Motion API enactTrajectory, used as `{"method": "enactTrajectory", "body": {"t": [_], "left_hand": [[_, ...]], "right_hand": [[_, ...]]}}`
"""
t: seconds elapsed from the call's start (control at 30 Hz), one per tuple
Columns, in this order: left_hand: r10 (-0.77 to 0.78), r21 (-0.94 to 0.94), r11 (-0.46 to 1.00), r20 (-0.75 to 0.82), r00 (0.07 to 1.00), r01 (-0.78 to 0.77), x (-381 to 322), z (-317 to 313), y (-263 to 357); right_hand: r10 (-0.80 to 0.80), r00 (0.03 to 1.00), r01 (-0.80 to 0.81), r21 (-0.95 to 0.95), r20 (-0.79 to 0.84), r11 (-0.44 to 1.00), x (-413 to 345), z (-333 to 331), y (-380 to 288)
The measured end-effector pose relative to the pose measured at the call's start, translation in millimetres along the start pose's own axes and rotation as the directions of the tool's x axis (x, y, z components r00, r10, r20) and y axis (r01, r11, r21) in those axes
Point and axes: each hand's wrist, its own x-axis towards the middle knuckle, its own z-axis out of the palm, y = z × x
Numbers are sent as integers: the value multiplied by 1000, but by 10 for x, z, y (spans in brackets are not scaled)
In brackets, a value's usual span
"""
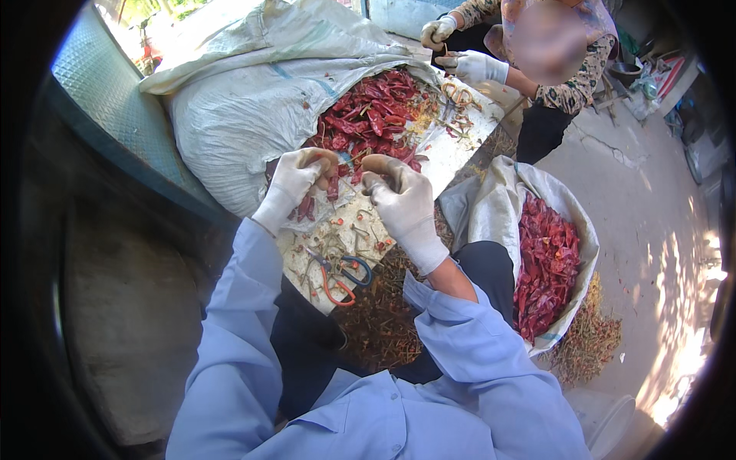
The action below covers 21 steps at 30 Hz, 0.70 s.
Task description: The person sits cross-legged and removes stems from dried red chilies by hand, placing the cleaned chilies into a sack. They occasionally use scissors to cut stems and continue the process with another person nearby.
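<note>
My left hand (305,175), in a whitish work glove, is shut on a dried red chili pepper (333,188) that hangs below its fingers. To its right, my right hand (397,190) wears a matching glove; its fingers curl, and whether they hold anything is hidden. Beyond both hands, a heap of dried red chili peppers (376,112) spills from a white woven sack (230,126) onto a pale board (454,155). Scissors with one red and one blue handle (335,276) lie on the board's near part among cut stems (359,233).
At right stands an open woven sack (497,201) holding red chili peppers (546,264), beside a pile of stems (592,339) on the floor. A co-worker's gloved hands (474,66) are across the board, near orange-handled scissors (458,95). A blue metal panel (121,115) rises at left.
</note>
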Motion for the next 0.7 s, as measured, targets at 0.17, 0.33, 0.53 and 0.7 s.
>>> {"method": "enactTrajectory", "body": {"t": [0.17, 0.33, 0.53, 0.7], "left_hand": [[60, 881, 444, 154, 986, -165, 179, -69, -492], [-17, 949, 178, 267, 964, -260, 183, 147, -682], [219, 871, 367, 259, 941, -326, 151, 218, -582], [413, 716, 595, 117, 903, -365, 34, 268, -184]], "right_hand": [[31, 999, -30, 120, -8, 992, 14, -120, -48], [9, 1000, -9, 105, 3, 994, 22, -169, -76], [39, 999, -40, 156, 5, 987, 24, -229, -90], [36, 998, -28, 132, -57, 991, 62, -248, -34]]}}
